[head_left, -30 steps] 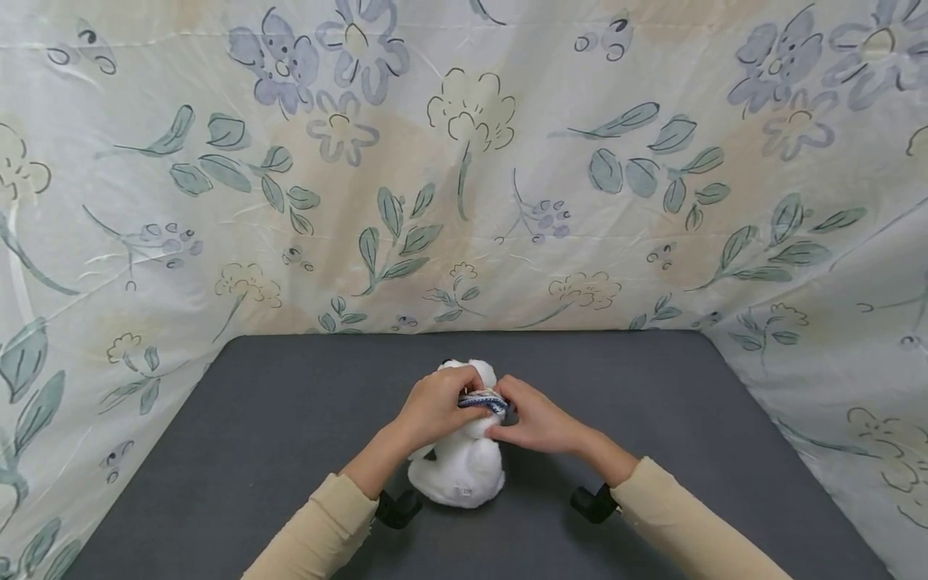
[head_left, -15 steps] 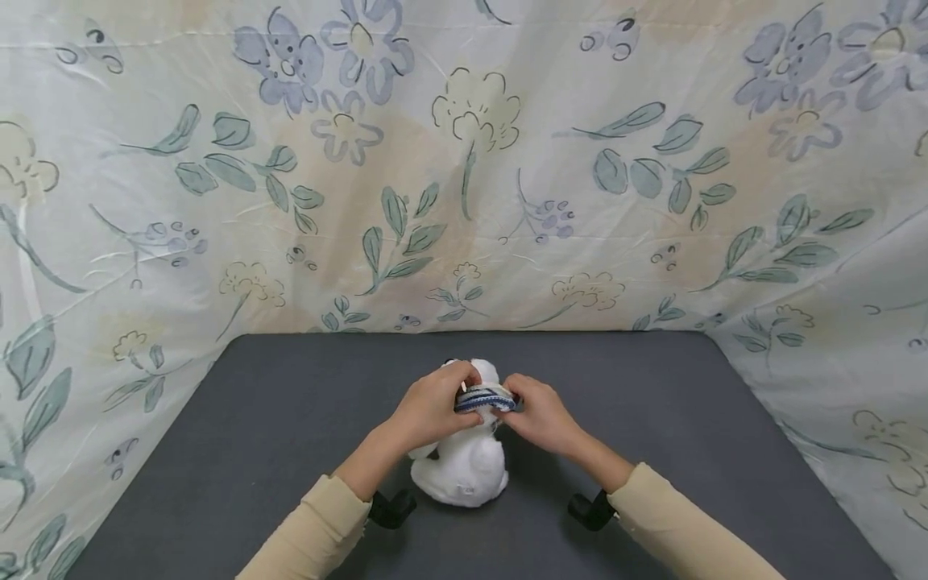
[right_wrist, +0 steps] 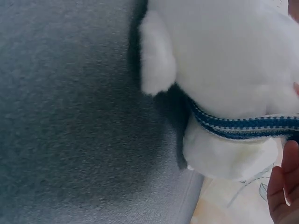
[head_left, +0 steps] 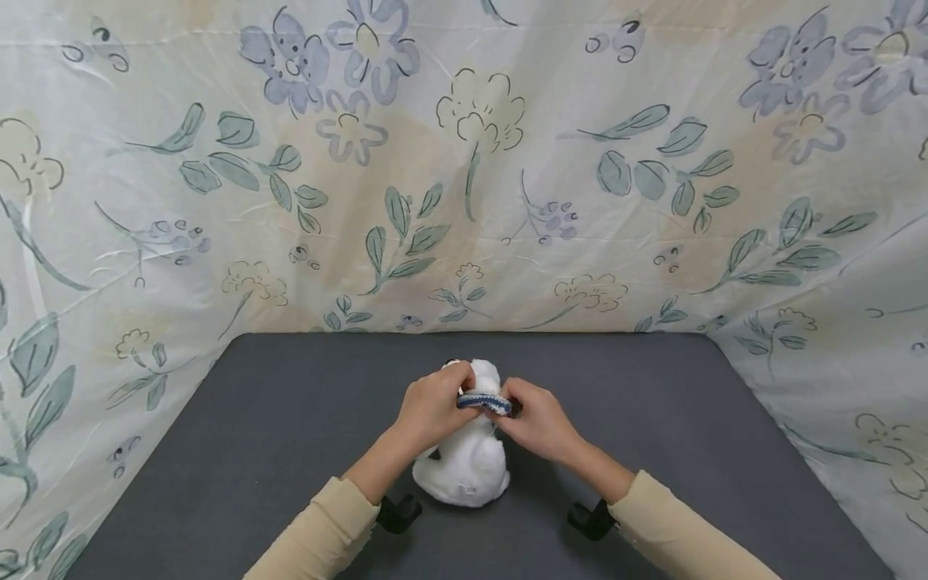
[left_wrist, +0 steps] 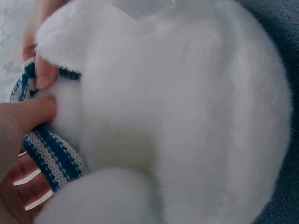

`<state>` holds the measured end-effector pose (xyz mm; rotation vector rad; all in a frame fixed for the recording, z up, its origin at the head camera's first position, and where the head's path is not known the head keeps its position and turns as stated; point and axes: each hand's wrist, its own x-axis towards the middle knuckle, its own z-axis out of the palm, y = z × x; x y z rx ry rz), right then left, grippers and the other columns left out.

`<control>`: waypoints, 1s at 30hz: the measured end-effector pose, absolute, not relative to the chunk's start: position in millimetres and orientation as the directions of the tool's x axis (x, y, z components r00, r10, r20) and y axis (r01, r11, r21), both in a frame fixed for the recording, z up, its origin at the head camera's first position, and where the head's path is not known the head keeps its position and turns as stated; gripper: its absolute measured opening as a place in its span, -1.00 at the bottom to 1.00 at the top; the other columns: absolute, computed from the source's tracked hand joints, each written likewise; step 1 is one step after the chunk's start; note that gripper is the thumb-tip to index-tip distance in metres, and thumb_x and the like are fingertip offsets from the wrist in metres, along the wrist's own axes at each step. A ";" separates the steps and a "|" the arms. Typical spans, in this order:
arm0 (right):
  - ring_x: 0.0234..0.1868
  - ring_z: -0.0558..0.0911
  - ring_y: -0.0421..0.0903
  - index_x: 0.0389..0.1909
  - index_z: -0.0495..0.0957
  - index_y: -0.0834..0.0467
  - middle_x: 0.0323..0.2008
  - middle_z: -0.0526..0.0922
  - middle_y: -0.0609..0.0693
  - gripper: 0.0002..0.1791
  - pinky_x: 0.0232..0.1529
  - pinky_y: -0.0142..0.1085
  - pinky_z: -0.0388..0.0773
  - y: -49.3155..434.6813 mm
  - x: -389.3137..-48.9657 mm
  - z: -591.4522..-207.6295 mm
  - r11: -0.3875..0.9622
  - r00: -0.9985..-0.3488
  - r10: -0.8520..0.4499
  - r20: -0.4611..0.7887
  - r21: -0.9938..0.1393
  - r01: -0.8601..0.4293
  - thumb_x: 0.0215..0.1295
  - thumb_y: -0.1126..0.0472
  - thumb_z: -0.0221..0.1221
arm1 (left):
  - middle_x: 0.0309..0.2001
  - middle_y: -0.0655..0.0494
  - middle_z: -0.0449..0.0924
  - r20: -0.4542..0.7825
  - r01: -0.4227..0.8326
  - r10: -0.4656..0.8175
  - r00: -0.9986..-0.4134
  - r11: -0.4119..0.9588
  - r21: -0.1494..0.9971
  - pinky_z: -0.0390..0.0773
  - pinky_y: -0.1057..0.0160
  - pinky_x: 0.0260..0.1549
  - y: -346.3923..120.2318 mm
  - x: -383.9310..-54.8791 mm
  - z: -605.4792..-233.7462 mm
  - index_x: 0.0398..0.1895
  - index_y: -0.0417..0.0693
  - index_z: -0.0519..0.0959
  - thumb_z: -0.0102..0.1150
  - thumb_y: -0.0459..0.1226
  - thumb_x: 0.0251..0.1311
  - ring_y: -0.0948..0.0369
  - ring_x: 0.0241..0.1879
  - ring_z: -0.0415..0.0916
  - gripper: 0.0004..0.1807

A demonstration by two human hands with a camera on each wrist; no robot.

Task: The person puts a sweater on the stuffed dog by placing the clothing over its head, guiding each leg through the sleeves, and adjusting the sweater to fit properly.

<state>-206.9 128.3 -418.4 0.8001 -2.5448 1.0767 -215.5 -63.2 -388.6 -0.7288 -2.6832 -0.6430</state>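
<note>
A white plush toy (head_left: 464, 475) sits upright on the dark table with its back to the head camera. Round its neck runs a blue-and-white striped knitted scarf (head_left: 484, 403), which the right wrist view shows as a long band (right_wrist: 243, 125) across the fur. My left hand (head_left: 433, 407) pinches the scarf at the left of the neck, its thumb (left_wrist: 32, 113) on the near side. At the right side of the neck, my right hand (head_left: 542, 415) pinches the scarf between thumb and fingers. The toy's face and the scarf's far side are hidden.
The dark grey tabletop (head_left: 290, 435) spreads around the toy. A floral curtain (head_left: 464, 242) hangs behind it and along both sides. Black wrist-camera mounts (head_left: 397, 513) stick out below both cuffs.
The right thumb has moved up from the toy's back to the scarf. Between the hands the scarf, bunched a second ago, now lies as a narrower, smoother band. The toy stays put.
</note>
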 end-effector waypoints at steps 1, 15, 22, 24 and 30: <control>-0.50 0.44 -0.28 -0.49 0.39 0.02 -0.50 0.42 -0.18 -0.76 -0.48 -0.45 0.42 128.9 -205.8 -418.9 0.568 -0.805 -0.400 0.438 -0.571 -0.593 0.06 0.24 0.32 | -0.57 0.32 0.35 0.378 0.526 0.399 -0.835 0.778 0.343 0.21 0.40 -0.72 -63.0 -215.5 -389.1 -0.44 0.10 0.38 0.41 -0.15 -0.11 0.38 -0.67 0.24 -0.67; -0.60 0.41 -0.27 -0.18 0.41 0.12 -0.52 0.51 -0.16 -0.80 -0.60 -0.42 0.35 135.5 -205.6 -411.9 0.592 -0.899 -0.327 0.292 -0.678 -0.436 0.27 0.12 0.13 | -0.53 0.31 0.38 0.394 0.564 0.428 -0.813 0.748 0.350 0.27 0.41 -0.65 -59.8 -213.7 -392.6 -0.43 0.08 0.42 0.42 -0.23 -0.13 0.38 -0.61 0.26 -0.70; -0.44 0.51 -0.24 -0.12 0.48 0.06 -0.40 0.55 -0.14 -0.76 -0.48 -0.39 0.44 134.7 -211.7 -404.4 0.612 -0.910 -0.387 0.146 -0.698 -0.372 0.25 0.05 0.15 | -0.51 0.29 0.41 0.429 0.587 0.437 -0.791 0.742 0.325 0.28 0.41 -0.63 -57.2 -210.1 -392.4 -0.44 0.06 0.43 0.44 -0.30 -0.19 0.38 -0.59 0.29 -0.68; -0.43 0.53 -0.23 -0.15 0.48 0.05 -0.39 0.56 -0.13 -0.77 -0.47 -0.37 0.46 134.3 -212.4 -402.5 0.599 -0.905 -0.409 0.121 -0.712 -0.366 0.27 0.03 0.13 | -0.50 0.28 0.42 0.431 0.589 0.439 -0.788 0.740 0.324 0.30 0.41 -0.62 -57.2 -208.8 -392.1 -0.43 0.06 0.43 0.44 -0.32 -0.20 0.37 -0.57 0.30 -0.67; -0.50 0.48 -0.16 -0.20 0.44 0.07 -0.45 0.52 -0.11 -0.82 -0.54 -0.35 0.41 135.9 -212.0 -399.7 0.585 -0.901 -0.418 0.112 -0.726 -0.362 0.32 0.05 0.07 | -0.37 0.23 0.47 0.442 0.615 0.464 -0.768 0.728 0.304 0.38 0.37 -0.55 -59.1 -204.2 -392.8 -0.32 0.04 0.44 0.44 -0.33 -0.20 0.33 -0.50 0.37 -0.61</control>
